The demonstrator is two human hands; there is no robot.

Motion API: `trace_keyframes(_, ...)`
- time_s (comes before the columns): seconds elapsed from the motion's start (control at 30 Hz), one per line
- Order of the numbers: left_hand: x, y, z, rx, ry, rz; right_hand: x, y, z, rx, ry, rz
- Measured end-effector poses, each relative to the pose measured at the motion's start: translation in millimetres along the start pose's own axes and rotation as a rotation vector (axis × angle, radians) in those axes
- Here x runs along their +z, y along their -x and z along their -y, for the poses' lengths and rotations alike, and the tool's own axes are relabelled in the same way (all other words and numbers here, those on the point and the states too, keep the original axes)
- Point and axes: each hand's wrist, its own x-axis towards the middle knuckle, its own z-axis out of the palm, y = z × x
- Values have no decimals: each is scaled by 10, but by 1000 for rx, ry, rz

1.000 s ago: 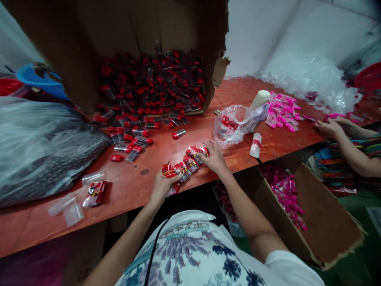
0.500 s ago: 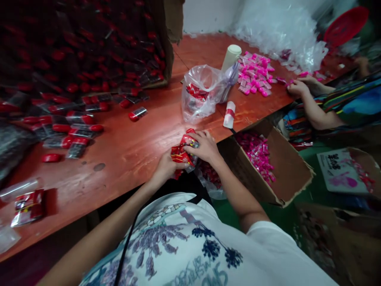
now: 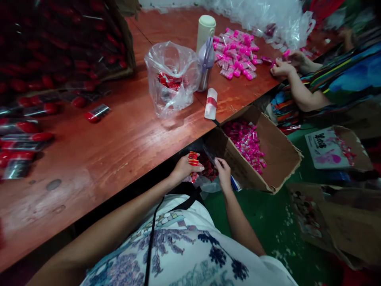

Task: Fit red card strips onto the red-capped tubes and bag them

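Observation:
Just off the table's front edge, my left hand (image 3: pixel 183 170) is closed around several red printed packets (image 3: pixel 193 159). To its right, my right hand (image 3: pixel 223 170) pinches the rim of a clear plastic bag (image 3: pixel 210 185) below the table. Dark red contents show inside that bag, between my hands. On the table, beyond my hands, stands another clear plastic bag (image 3: pixel 154 93) with red packets in it. A white tube-shaped item with a red band (image 3: pixel 211 104) lies to the right of this bag.
A carton of pink-capped items (image 3: pixel 285 167) stands right of my hands. A pink pile (image 3: pixel 236 53), a cream flask (image 3: pixel 205 29) and a purple-topped bottle (image 3: pixel 206 59) are on the table (image 3: pixel 119 159). Red-capped containers (image 3: pixel 24 137) lie left. A co-worker's hands (image 3: pixel 281 68) handle pink items.
Both hands have moved from the table edge down to the bag below it. My right hand has let go of the red packets and taken the bag's rim. The view has shifted right.

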Motion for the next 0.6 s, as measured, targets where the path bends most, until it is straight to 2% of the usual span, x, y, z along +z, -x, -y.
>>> trace_keyframes(0.1, -59, 266, -178, 5, 198, -51, 204, 338, 336, 4, -215, 198)
trace_keyframes(0.17, -118, 437, -309, 97, 276, -133, 404, 560, 621, -56, -310, 384)
trace_keyframes(0.2, -156, 516, -369, 147, 303, -179, 508, 651, 758, -73, -332, 433)
trace_keyframes(0.3, -308, 745, -512, 251, 386, -260, 806, 796, 1100, -109, -401, 486)
trace_keyframes(0.5, -691, 1176, -572, 390, 526, -245, 1276, 813, 1521, -146, -499, 672)
trace_keyframes(0.6, -926, 1309, -508, 426, 511, -374, 1443, 882, 1619, -246, -399, 746)
